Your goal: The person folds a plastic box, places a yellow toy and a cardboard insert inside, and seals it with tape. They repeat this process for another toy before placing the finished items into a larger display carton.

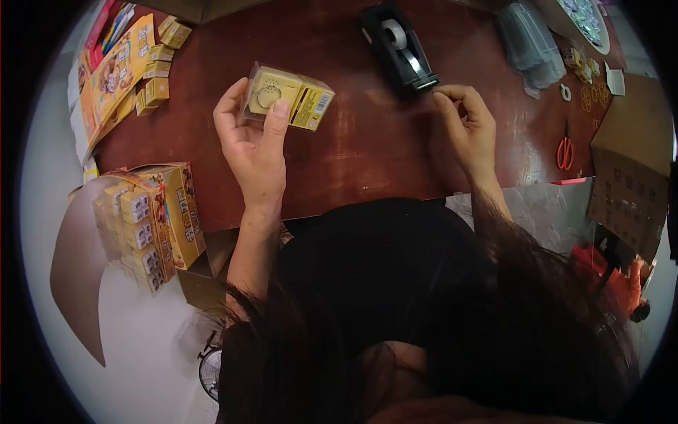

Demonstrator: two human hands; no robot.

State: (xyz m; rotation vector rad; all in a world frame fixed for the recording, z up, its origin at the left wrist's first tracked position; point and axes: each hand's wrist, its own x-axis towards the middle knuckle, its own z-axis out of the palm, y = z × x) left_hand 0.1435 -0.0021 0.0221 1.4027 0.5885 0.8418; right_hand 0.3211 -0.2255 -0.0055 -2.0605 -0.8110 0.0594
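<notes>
My left hand (256,145) grips a small yellow box (291,97) in a clear plastic sleeve, tilted above the table, thumb across its face. A barcode shows at the box's right end. At the front end of a black tape dispenser (402,53), my right hand (466,116) has its thumb and forefinger pinched together close to the cutting edge. Any tape between those fingers is too fine to make out. The dispenser carries a roll of clear tape (393,33).
Yellow packs and small boxes (157,71) lie at the back left. A display carton (173,212) of small boxes stands at the near left. Clear plastic sleeves (528,42), red-handled scissors (564,152), rubber bands (595,95) and a cardboard box (632,169) are on the right.
</notes>
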